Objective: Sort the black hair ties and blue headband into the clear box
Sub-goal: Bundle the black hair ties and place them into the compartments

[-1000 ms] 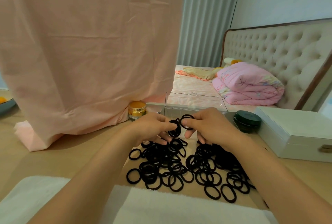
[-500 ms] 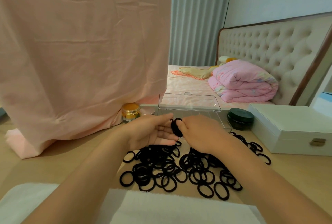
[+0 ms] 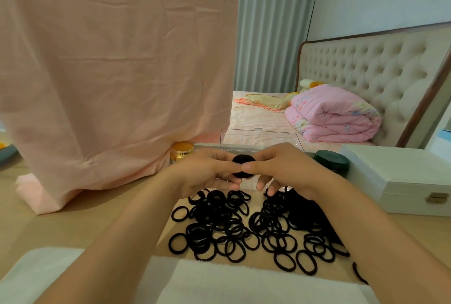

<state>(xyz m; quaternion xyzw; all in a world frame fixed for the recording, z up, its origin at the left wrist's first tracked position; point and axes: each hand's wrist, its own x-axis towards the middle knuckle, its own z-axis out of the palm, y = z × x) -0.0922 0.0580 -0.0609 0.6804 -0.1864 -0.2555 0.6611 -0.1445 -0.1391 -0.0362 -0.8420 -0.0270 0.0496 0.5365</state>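
Head cam: both hands are up just above the table (image 3: 73, 218), meeting in the middle. The left hand (image 3: 210, 172) and right hand (image 3: 288, 169) each pinch a small black bunch of hair ties (image 3: 243, 166). It's sandwiched between the fingertips, with the right thumb (image 3: 246, 166) lying across its front. The loose pile of ties (image 3: 244, 225) is spread out right below the hands. The clear box (image 3: 261, 140) sits just behind them, lid up, with a gold jar (image 3: 182, 153) to its left and a green jar (image 3: 332, 161) to its right.
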